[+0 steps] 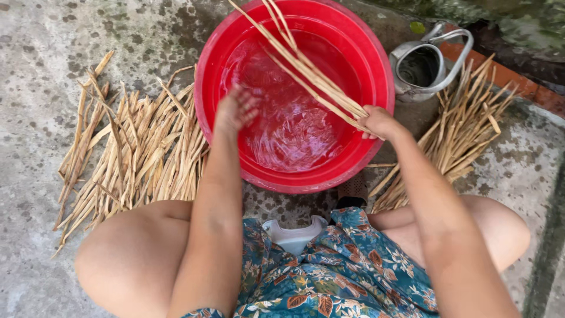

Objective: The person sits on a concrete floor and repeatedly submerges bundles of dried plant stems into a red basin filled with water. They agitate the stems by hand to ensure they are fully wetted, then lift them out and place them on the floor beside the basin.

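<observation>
concrete floor [41,53], mottled, damp. red plastic basin [206,88] between knees, holds water, within easy reach. dry stalk pile [135,153] left of basin, smaller pile [465,126] right beside metal watering can [426,62]. right hand [379,122] clenched round stalk bundle [306,68], slanted over water. left hand [235,109] blurred above water, fingers loosely spread, holds nothing.

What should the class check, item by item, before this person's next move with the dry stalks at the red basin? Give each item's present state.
1. Right hand grips a bunch of stalks: ok.
2. Stalk ends are in the water: cannot tell.
3. Red basin holds water: ok.
4. Left hand is free, above the water: ok, though blurred.
5. Left pile of stalks lies beside the basin: ok.
6. Metal kettle stands apart from the basin: ok.
</observation>
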